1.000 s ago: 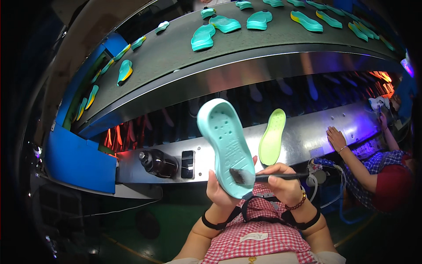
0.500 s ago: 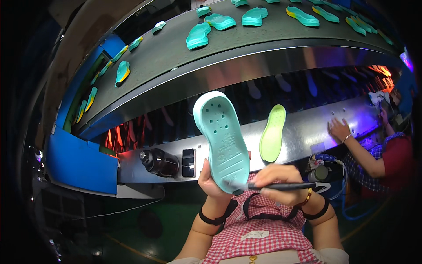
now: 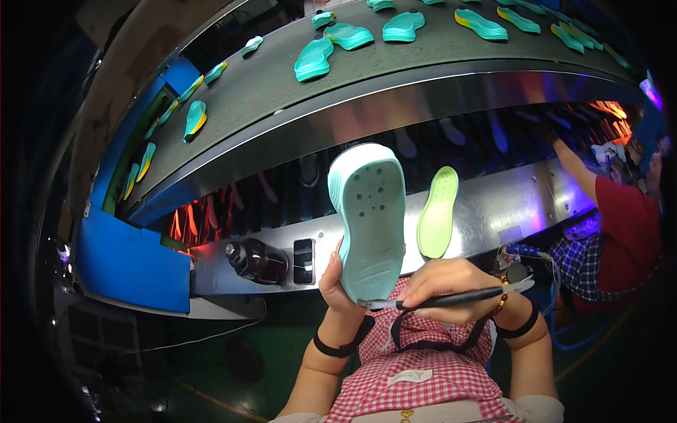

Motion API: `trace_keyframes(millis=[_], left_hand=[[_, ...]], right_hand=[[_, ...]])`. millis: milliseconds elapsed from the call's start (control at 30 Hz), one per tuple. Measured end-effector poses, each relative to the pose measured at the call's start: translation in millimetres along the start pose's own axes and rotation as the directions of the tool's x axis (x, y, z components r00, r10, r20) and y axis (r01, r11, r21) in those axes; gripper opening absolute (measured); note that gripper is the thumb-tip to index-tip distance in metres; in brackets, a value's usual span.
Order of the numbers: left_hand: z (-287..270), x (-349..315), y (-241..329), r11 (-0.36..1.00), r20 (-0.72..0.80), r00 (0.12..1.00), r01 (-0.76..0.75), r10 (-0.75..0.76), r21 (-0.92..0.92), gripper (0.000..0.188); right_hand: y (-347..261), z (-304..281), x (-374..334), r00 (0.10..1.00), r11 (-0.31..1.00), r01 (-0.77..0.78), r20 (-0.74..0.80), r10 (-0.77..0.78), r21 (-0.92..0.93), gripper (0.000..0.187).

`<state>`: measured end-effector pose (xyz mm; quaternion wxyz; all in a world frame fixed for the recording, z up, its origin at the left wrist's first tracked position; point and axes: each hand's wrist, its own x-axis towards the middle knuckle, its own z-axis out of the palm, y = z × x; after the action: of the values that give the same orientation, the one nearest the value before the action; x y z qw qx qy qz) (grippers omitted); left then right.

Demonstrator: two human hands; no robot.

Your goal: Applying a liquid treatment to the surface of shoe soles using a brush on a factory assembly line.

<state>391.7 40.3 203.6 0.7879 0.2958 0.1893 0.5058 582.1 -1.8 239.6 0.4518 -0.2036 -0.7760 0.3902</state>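
My left hand (image 3: 333, 285) grips a turquoise shoe sole (image 3: 374, 211) by its lower left side, fingers behind it and thumb along the edge. The sole stands tilted up with its recessed face toward me; small round holes dot its upper part. My right hand (image 3: 451, 287) is closed around the black handle of a slim brush (image 3: 451, 299). Its pale tip touches or nearly touches the sole's bottom rim. A yellow-green insole (image 3: 437, 215) lies on the metal ledge (image 3: 486, 204), just beyond my right hand.
A dark bottle (image 3: 255, 261) and a phone-like black rectangle (image 3: 303, 261) rest on the ledge at left. Behind runs a conveyor belt (image 3: 240, 106) carrying several turquoise soles; below it, a dark slot holds more pieces under red light. At right, a co-worker's arm (image 3: 575, 169) reaches into the slot.
The sole has turned more upright and shifted slightly right. The brush tip has moved from its inner face to the bottom rim. The co-worker's arm now reaches farther into the slot.
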Motion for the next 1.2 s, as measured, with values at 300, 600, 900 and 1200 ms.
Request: trace_keyframes(millis=[300, 600, 900, 1200], left_hand=[[-5, 2, 5, 0.991, 0.078, 0.992, 0.105, -0.099, -0.078, 0.066], [-23, 8, 4, 0.882, 0.200, 0.909, 0.406, -0.365, -0.239, 0.058], [-12, 9, 7, 0.756, 0.069, 0.755, 0.640, -0.652, 0.139, 0.046], [-15, 7, 4, 0.665, -0.004, 0.678, 0.721, -0.735, 0.195, 0.044]], right_hand=[[-7, 8, -12, 0.999, 0.995, -0.029, -0.031, 0.032, 0.094, 0.017], [-5, 2, -20, 0.992, 0.988, -0.087, 0.103, 0.074, 0.128, 0.019], [-7, -25, -30, 0.922, 0.982, -0.188, 0.342, 0.182, -0.015, 0.030], [-6, -38, -32, 0.877, 0.941, -0.108, 0.416, 0.243, -0.322, 0.027]])
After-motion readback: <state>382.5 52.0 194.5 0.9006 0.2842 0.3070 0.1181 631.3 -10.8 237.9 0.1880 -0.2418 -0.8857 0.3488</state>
